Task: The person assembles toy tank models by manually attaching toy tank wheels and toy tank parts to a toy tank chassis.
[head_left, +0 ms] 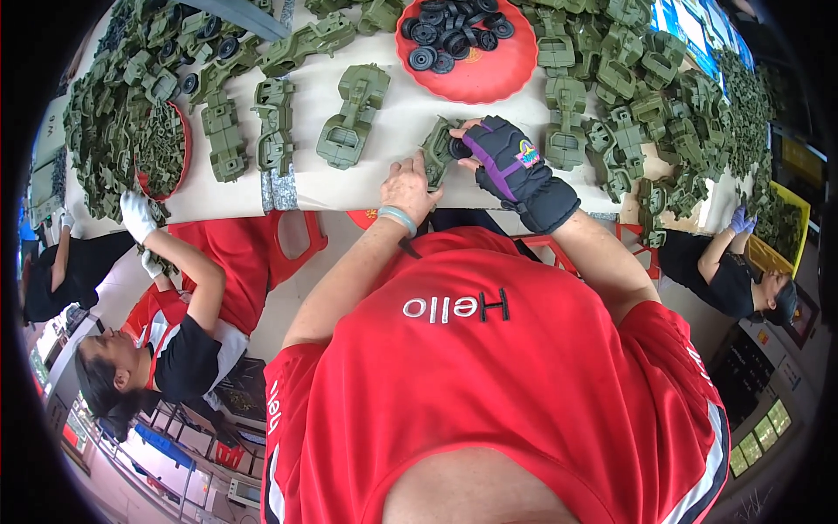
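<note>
Close to the table's near edge, a green plastic toy vehicle body is between my hands. My bare left hand, with a bracelet at the wrist, closes its fingers on the near left part of that body. On my right hand is a black and purple fingerless glove. Its bare fingertips pinch a black toy wheel against the right side of the body. The glove and fingers hide part of the wheel, so I cannot tell whether it is seated. Beyond my hands, a red scalloped plate holds several loose black wheels.
Several green vehicle bodies lie left of my hands, and a heap of them rises on the right. Small green parts fill a red-rimmed plate at far left. A person in white gloves works left; another person sits right by a yellow crate.
</note>
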Available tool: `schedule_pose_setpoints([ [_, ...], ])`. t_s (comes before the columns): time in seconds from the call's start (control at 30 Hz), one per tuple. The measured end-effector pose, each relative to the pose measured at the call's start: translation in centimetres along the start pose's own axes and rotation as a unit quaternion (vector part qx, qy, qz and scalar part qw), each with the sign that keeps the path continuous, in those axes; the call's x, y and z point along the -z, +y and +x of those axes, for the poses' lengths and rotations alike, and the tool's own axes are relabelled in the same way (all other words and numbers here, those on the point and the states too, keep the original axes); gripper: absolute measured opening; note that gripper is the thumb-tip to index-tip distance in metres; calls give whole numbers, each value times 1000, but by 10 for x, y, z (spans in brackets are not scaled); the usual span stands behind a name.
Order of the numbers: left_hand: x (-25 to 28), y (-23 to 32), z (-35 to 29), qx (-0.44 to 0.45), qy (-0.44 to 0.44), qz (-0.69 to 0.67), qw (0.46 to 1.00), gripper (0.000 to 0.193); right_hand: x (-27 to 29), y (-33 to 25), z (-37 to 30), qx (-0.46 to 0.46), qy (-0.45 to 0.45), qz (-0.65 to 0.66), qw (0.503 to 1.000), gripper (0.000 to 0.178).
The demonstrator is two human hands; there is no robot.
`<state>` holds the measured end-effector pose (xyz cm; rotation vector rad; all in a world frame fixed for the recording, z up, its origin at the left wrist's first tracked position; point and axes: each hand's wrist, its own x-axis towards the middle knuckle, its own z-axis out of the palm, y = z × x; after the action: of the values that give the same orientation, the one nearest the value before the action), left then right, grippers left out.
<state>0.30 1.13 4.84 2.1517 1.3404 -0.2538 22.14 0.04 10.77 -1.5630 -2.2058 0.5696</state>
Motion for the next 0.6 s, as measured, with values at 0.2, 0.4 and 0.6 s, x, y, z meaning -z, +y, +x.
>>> schedule_pose_setpoints([
  [0.2,0,0,2,2,-8,-14,1000,85,-16,-4,-3,-44,-32,-2,999,52],
  [0.4,8,-2,1,13,-38,-37,999,87,-12,-3,0,-39,6,15,999,58],
  [0.6,6,-14,0,-26,-48,-48,997,92,-4,-8,49,8,46,-33,998,30],
])
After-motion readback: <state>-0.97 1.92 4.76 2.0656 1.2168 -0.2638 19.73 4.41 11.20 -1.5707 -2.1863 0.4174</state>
